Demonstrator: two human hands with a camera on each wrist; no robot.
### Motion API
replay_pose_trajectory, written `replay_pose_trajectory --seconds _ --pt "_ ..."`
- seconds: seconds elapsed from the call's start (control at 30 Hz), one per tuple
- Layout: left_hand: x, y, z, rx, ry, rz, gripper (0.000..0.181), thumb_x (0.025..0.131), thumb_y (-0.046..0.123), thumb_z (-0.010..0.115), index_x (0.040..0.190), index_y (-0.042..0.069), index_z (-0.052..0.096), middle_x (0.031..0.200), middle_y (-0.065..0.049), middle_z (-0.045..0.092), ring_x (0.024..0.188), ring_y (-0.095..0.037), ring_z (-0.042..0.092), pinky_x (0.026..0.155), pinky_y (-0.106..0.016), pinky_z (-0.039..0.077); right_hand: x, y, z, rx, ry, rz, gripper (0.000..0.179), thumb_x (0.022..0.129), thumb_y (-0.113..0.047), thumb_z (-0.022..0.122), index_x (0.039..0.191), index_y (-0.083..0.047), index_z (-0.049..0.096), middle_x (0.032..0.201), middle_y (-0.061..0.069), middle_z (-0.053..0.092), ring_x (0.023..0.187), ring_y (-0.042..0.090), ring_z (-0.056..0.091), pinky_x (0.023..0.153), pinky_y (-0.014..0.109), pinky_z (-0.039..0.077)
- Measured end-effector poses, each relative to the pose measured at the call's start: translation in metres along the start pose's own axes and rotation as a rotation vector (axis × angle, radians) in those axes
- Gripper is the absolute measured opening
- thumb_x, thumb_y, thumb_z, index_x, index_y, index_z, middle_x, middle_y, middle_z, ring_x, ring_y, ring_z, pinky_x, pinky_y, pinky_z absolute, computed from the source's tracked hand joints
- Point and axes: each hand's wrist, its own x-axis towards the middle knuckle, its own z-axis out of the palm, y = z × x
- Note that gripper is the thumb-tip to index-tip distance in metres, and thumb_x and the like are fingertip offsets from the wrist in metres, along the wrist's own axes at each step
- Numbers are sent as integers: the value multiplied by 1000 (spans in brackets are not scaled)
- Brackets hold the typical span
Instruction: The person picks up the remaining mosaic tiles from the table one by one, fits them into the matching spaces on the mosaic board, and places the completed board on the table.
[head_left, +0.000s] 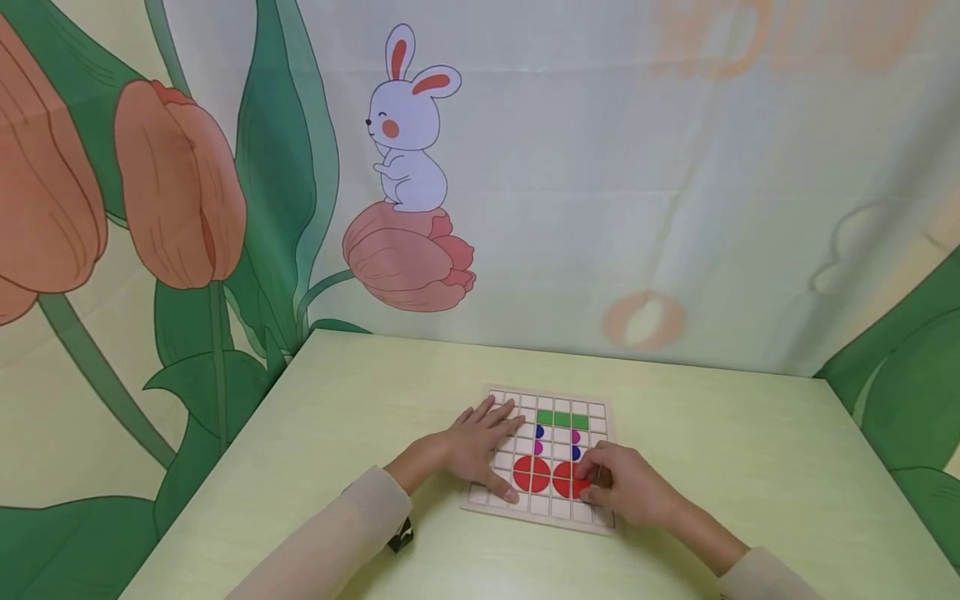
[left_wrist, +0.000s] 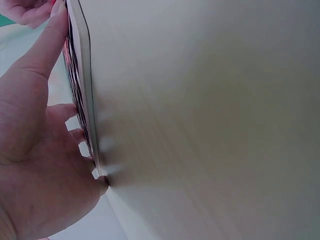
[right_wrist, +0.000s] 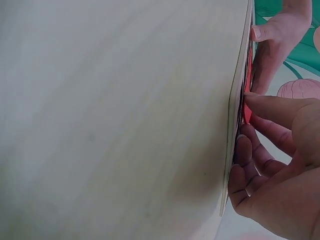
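Note:
A square pale wooden board with a raised grid lies on the table. My left hand rests on its left side, fingers spread and thumb near the front edge. At the right side, my right hand pinches a red quarter-circle tile between thumb and fingertips, low over the grid. Red tiles form a full circle at left and another circle at right, partly covered by the right fingers. Behind them sit blue half-circles, magenta half-circles and a row of green squares.
The light yellow-green table extends around the board. A cloth backdrop with a white rabbit and large tulips hangs behind its far edge. A small black item shows at the left sleeve.

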Motion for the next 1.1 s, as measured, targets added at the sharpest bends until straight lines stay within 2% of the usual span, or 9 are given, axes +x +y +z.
replay_pose_trajectory --seconds 0.27,0.4,0.67,0.87,1.1 --pt "1 1 -1 9 -11 -11 127 76 81 76 172 24 16 179 -3 0 164 -33 -8 130 -58 4 -1 0 -4 -8 1 -21 17 91 -10 85 100 -14 72 91 -2 63 85 18 57 70 25 50" --pt "2 1 0 25 4 -7 126 77 81 76 172 25 16 179 -4 1 164 -33 -6 130 -58 6 -4 2 -10 -7 16 -50 17 90 -12 86 100 -14 72 89 -4 62 83 17 57 69 24 51" --pt "-4 3 10 20 -22 2 126 76 82 75 172 24 18 179 -5 2 164 -35 -4 129 -61 8 -15 9 -17 47 -25 -169 11 97 -19 80 103 -12 72 86 -8 63 79 10 58 68 24 52" --pt "-4 5 11 40 -28 -10 126 76 83 75 172 25 19 179 -4 4 164 -35 -3 129 -60 11 -20 10 -29 22 19 -172 8 99 -19 77 105 -16 72 88 -9 63 81 11 58 70 25 52" --pt "-5 7 8 41 -31 -27 125 74 82 77 171 25 22 179 -5 7 164 -36 0 129 -61 14 -26 11 -44 -12 75 -182 13 99 -24 78 108 -16 72 91 -11 64 83 10 58 71 26 52"
